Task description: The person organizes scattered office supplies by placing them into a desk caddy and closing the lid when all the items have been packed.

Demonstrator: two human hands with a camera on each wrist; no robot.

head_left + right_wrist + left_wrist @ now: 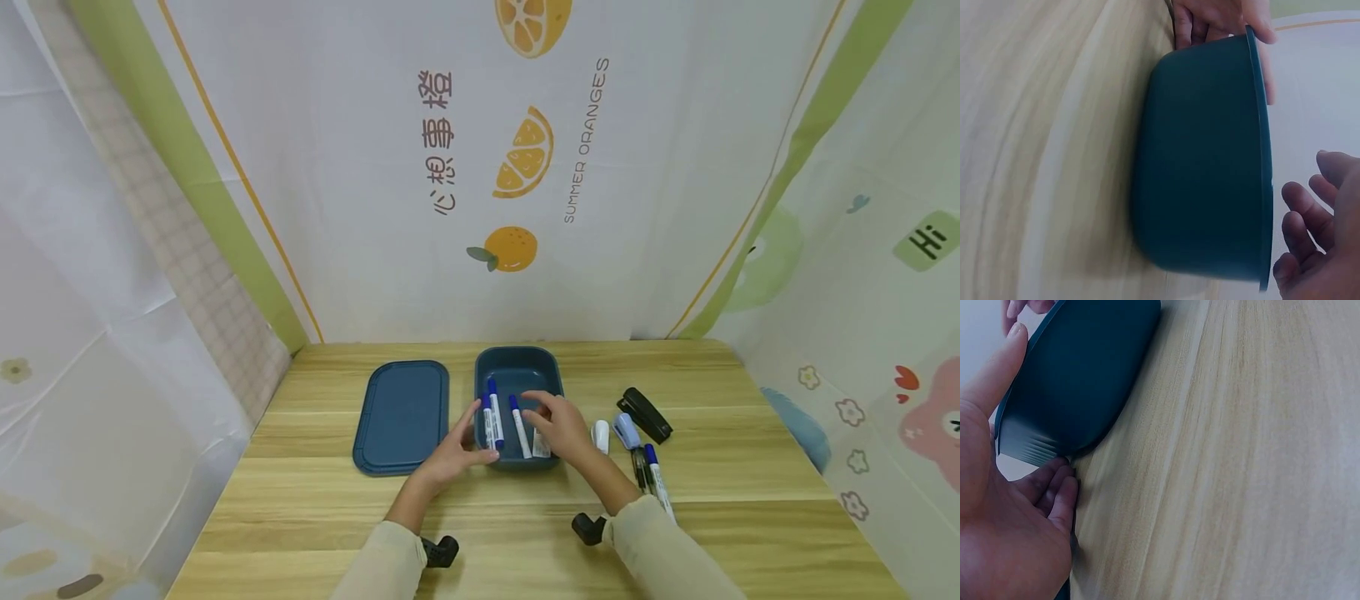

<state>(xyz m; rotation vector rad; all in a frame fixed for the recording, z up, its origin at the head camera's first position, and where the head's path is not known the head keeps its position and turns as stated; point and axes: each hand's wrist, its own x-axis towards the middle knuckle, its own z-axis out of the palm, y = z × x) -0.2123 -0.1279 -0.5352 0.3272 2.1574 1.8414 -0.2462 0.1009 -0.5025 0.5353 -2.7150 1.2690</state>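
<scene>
The left hand point(450, 454) grips the near left corner of the dark blue box point(517, 362), thumb at the rim; the right hand point(561, 427) is above the box's right side, fingers loosely bent, apart and holding nothing. Inside the box lie 3 blue-capped markers point(522, 432), their print too small to read. Left of the box lies a lid point(405, 417). Beyond, a cloth point(375, 250) reads "心想事橙" and "SUMMER ORANGES"; a green patch point(911, 250) at right says "Hi"
</scene>
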